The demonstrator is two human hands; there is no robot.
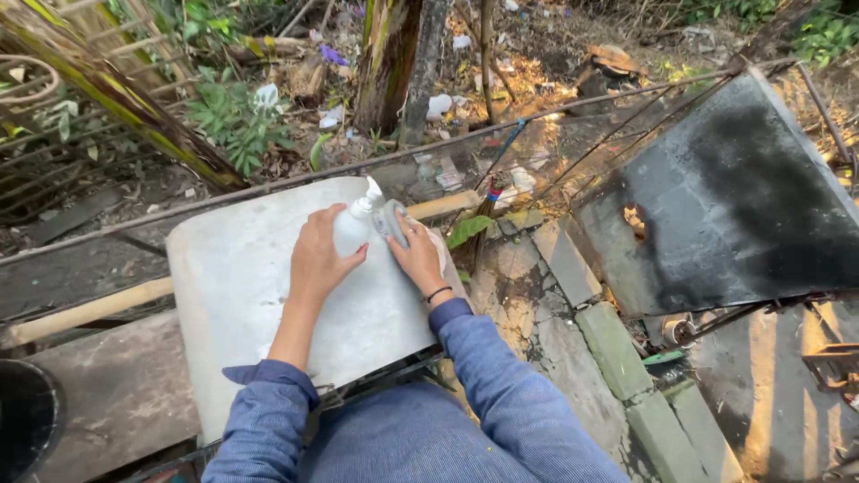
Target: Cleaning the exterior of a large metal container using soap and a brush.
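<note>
Sunlit littered yard (537,54); cracked paving (573,331)

Blackened metal sheet (743,197); tree trunk (389,63)

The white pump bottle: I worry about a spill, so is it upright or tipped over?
Tilted. The white pump bottle leans in the left hand, nozzle pointing toward the grey thing in the right hand, above the pale slab.

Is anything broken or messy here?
Yes. The grey slab under the white pump bottle, held in the left hand, is scuffed and speckled. Beside the right hand, the stone paving is cracked and flaking. Scraps of litter lie among dry leaves behind.
</note>
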